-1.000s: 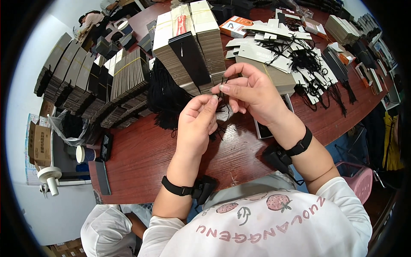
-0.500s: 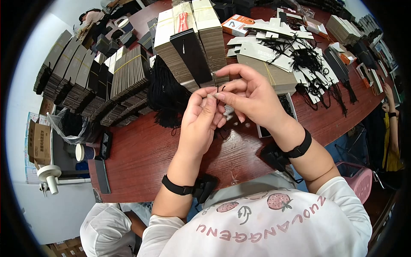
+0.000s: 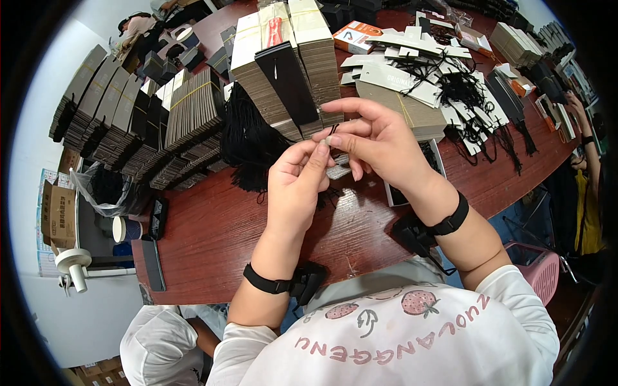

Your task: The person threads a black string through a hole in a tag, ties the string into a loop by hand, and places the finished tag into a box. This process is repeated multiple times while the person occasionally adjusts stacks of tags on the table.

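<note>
Poking up from between the fingers (image 3: 314, 165) is seemingly a black cord (image 3: 333, 129).

You have bright, even indoor light; glare streaks the desk (image 3: 206, 257) below your right hand (image 3: 373, 141). Fisheye distortion bends the desk's edge, black fills your corners, and the thin black strand (image 3: 333, 129) is hard to make out.

Place: hand-assembly or packing workshop | worktop (image 3: 212, 257): reddish wood, banded card stacks (image 3: 193, 106) massed along left edge, bundle of black cords (image 3: 248, 141) inward of them, heap of white tags (image 3: 418, 96) toward right edge | past left edge: cardboard carton (image 3: 59, 212) | others present: person (image 3: 158, 341) at near left corner, seated worker (image 3: 138, 29) beyond far left edge
</note>
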The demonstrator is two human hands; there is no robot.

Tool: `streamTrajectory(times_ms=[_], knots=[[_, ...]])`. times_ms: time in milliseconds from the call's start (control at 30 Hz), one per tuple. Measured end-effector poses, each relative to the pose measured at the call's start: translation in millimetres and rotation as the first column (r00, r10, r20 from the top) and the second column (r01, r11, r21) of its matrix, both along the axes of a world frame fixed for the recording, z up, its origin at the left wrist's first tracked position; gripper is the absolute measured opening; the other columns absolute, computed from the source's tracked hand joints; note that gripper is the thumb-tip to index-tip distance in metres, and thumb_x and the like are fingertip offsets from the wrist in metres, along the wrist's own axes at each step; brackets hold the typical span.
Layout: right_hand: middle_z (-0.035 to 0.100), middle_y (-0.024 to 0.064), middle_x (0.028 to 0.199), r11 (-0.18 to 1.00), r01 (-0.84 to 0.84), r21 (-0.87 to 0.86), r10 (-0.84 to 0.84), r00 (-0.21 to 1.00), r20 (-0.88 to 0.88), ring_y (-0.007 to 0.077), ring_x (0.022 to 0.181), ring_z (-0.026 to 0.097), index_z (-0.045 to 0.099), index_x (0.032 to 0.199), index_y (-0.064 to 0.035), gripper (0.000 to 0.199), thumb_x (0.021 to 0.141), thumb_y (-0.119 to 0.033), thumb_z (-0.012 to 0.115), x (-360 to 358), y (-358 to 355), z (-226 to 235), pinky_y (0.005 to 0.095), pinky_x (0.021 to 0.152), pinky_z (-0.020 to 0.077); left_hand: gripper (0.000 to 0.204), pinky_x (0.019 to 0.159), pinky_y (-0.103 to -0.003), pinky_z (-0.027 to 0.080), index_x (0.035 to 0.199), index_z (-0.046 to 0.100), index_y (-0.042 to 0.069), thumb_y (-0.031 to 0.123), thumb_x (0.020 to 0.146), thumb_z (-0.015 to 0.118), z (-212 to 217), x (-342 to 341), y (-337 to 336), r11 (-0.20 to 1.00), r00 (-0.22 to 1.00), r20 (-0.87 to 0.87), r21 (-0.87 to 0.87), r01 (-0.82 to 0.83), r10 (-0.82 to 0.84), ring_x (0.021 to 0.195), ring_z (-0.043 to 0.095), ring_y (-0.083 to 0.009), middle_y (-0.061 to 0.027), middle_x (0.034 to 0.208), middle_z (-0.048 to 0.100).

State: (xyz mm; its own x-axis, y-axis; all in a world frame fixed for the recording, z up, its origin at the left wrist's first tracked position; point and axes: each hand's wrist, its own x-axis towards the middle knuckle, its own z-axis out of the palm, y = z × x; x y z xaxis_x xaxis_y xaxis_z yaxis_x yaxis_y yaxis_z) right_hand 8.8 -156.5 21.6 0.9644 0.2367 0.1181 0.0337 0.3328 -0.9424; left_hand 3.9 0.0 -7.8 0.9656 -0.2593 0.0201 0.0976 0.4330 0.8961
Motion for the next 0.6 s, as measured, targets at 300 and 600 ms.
streamTrajectory(times_ms=[300,600], knots=[[0.065,0.0075,0.081,0.999,0.02,-0.037,-0.019,1.0,0.023,0.0046,0.05,0.051,0.052,0.112,0.0003,0.031,0.083,-0.005,0.061,2,-1,-5,0.0171,0.042,0.0402,0.018,0.044,-0.015,0.025,0.102,0.06,0.0,0.011,0.089,0.056,0,-1,2,0.999,0.999,0.009,0.01,0.04,-0.04,0.051,0.036,0.0006,0.0001,0.077,0.057],[0.061,0.0036,0.066,0.786,0.221,-0.577,-0.101,0.967,0.233,0.007,0.058,0.055,0.06,0.079,-0.0001,0.011,0.079,-0.011,0.064,7,-41,18,0.0217,0.052,0.0429,0.014,0.042,-0.016,0.023,0.095,0.061,-0.001,0.009,0.088,0.055,4,0,-1,0.989,0.997,0.009,0.126,-0.075,0.075,0.05,0.034,-0.0004,-0.0003,0.075,0.054]])
